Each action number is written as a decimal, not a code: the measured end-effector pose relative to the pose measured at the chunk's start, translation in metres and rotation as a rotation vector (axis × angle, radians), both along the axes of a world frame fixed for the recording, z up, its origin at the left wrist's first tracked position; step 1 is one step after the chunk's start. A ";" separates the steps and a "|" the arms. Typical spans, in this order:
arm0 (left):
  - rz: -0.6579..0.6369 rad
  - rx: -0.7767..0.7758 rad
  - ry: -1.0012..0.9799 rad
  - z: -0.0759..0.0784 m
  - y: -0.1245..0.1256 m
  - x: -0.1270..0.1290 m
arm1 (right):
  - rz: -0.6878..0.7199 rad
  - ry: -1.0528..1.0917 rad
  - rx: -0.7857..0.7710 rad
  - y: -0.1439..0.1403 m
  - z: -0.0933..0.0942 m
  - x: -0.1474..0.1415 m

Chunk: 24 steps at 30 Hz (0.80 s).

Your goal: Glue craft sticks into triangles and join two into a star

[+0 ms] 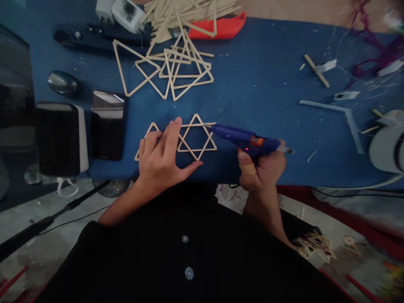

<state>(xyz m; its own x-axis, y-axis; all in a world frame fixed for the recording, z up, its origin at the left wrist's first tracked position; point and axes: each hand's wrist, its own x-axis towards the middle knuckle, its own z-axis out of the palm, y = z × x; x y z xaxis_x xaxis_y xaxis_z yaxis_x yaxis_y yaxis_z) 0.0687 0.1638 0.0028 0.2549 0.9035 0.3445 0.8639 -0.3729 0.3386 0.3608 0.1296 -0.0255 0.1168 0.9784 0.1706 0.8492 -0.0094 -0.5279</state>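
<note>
A six-pointed star of thin wooden sticks point(188, 143) lies flat on the blue table, made of two overlapping triangles. My right hand point(263, 170) grips a blue hot glue gun point(233, 134), a small red light showing on its side. The gun's nozzle meets the star's upper right, where sticks cross. My left hand point(160, 158) lies with fingers stretched out at the star's left edge, the index fingertip by its upper left corner and the thumb near the bottom point. Partly under that hand is another stick triangle point(153, 125).
Several stick triangles point(173, 75) overlap behind the star, below a heap of loose sticks point(164, 17) and a red comb-like piece point(221, 28). At left are a phone point(108, 126), a black-and-white device point(58, 139) and a mouse point(63, 83). Purple yarn point(375, 59) lies far right.
</note>
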 end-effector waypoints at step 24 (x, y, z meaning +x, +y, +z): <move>0.014 -0.090 -0.005 0.002 0.000 0.000 | 0.045 -0.022 0.091 0.004 0.025 -0.011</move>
